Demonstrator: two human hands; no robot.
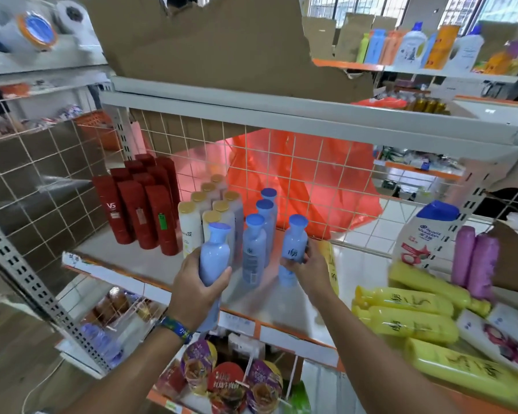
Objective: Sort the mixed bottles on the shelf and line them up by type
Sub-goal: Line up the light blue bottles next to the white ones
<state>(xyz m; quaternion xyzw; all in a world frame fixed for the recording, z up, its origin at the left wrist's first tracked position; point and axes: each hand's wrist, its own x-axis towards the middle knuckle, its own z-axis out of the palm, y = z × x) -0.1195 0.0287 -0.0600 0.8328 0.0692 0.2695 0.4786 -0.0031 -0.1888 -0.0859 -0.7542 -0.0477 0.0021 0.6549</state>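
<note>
On the shelf, in the head view, the left hand was clamped round the lower body of a pale blue bottle, thumb across the front, holding it upright in front of the shelf edge. The right hand gripped a second blue bottle at its waist, low over the shelf; whether its base touched could not be told. Between the hands stood the row of blue bottles, with cream gold-capped bottles and red bottles beyond the left hand, and yellow bottles lying to the right of the right hand. The bottles looked like smooth, stiff plastic, probably full and fairly heavy, and slippery, so a grip round the narrower middle seemed safest. Both forearms reached forward, wrists nearly straight.
</note>
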